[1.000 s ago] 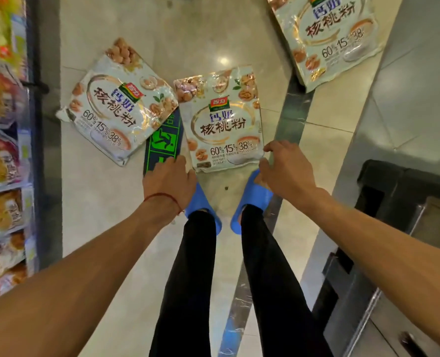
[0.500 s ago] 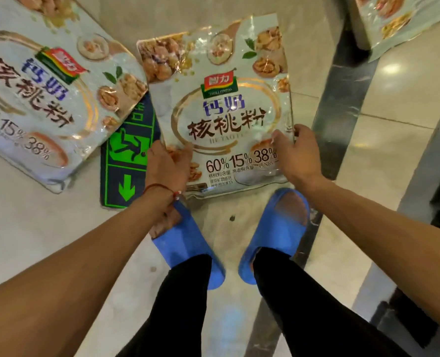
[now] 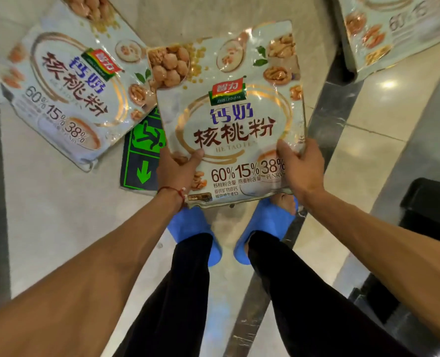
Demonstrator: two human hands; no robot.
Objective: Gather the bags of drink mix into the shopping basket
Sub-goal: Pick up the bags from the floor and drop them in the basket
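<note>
Glossy plastic shone on the middle bag (image 3: pixel 234 112) of drink mix, which both hands gripped by its near corners. The left hand (image 3: pixel 177 168) laid its thumb across the print at the lower left, and the right hand (image 3: pixel 301 168) pinched the lower right edge. Lengthwise the bag ran straight away from the person, its near edge over the toes of the blue slippers (image 3: pixel 268 222), so it seemed raised off the floor (image 3: pixel 54 215). The left bag (image 3: pixel 67 91) and the far bag (image 3: pixel 394 29) lay on the floor. A dark boxy shape (image 3: pixel 430 210) stood on the right hand's side. It was probably the shopping basket, so the carry would likely swing rightward.
</note>
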